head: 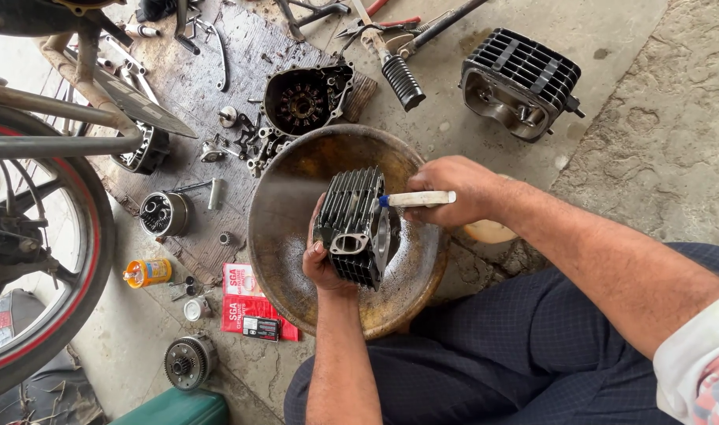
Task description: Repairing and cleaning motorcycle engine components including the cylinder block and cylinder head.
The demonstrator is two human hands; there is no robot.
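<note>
While it is held upright over the wide metal bowl (pixel 285 197), the finned engine block (pixel 352 224) rests in the left hand (pixel 322 264), whose fingers wrap its lower side. The right hand (pixel 454 189) is closed on a white-handled brush (pixel 416 199), its tip touching the block's top edge. Beside the bowl lie 1 red packet (pixel 253 308) and an orange bottle (pixel 147 272). Farther off, a second finned block (pixel 518 83) sits on the concrete.
</note>
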